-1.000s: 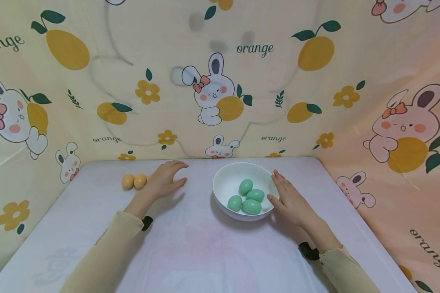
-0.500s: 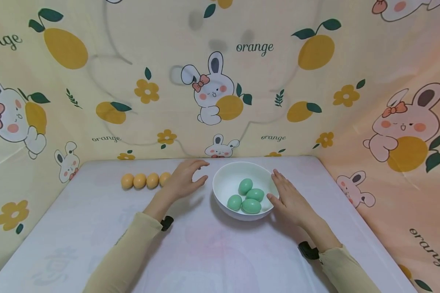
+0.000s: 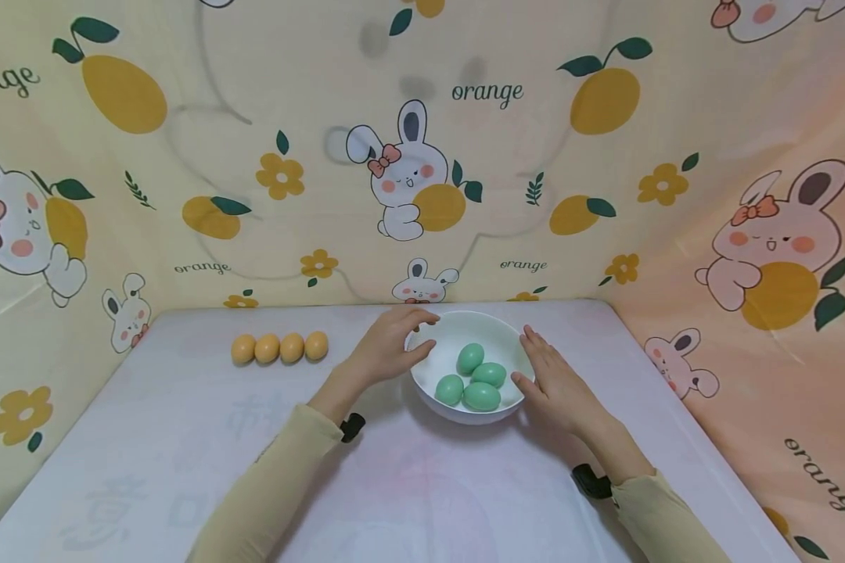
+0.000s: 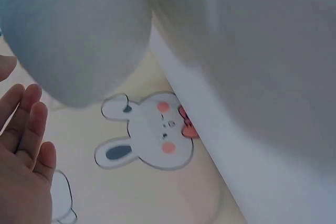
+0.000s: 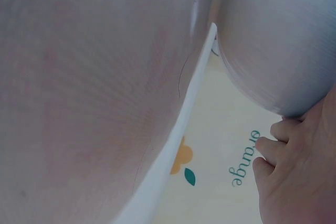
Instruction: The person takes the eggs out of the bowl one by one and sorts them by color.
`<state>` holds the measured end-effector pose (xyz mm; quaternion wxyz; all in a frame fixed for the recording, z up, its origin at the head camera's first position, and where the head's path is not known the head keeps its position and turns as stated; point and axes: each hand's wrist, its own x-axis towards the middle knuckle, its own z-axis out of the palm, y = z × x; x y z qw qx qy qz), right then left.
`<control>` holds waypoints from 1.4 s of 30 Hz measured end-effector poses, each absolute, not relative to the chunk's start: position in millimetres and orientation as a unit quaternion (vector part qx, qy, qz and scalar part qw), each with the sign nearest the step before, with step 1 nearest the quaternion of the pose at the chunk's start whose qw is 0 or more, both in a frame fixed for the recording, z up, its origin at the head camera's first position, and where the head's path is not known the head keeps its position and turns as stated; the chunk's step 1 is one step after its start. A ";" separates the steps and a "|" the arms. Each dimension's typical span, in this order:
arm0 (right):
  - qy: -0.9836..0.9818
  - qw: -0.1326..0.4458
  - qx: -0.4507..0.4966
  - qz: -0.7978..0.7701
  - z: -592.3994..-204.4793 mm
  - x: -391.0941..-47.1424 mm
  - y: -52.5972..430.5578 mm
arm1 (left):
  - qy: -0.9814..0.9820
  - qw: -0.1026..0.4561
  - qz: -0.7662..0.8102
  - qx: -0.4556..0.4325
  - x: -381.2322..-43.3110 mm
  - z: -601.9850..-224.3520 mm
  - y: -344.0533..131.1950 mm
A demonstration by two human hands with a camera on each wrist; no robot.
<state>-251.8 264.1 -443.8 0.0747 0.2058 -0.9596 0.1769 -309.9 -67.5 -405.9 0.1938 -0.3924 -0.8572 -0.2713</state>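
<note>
A white bowl (image 3: 482,328) stands on the table with several green eggs (image 3: 489,374) inside it. My left hand (image 3: 386,346) is at the bowl's left rim, thumb and fingers apart and slightly bent, holding nothing. The left wrist view has its fingers (image 4: 35,129) near the bowl's outer wall (image 4: 79,40); a narrow gap seems to lie between them. On the opposite side my right hand (image 3: 562,387) rests against the right rim with long, straightened fingers. In the right wrist view this hand (image 5: 304,166) touches the bowl's outside (image 5: 283,40).
Several yellow-orange eggs (image 3: 292,348) lie in a row at the back left of the table (image 3: 408,485). A printed curtain (image 3: 282,234) hangs right behind the table's back edge and along both sides.
My left hand has moved right, from beside the yellow-orange eggs to the bowl's left rim, uncovering the egg row. The right hand, bowl and green eggs have stayed put.
</note>
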 end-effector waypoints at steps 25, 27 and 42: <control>-0.957 0.074 0.211 0.184 -440.8 -250.2 263.8 | -0.895 0.030 -0.161 -0.414 -335.0 -404.3 -2.3; -0.957 0.075 0.211 0.184 -440.6 -249.8 263.9 | -0.899 0.015 -0.154 -0.410 -337.0 -404.8 0.7; -0.957 0.074 0.210 0.187 -441.4 -249.7 263.2 | -0.911 -0.042 -0.105 -0.396 -344.1 -412.1 9.9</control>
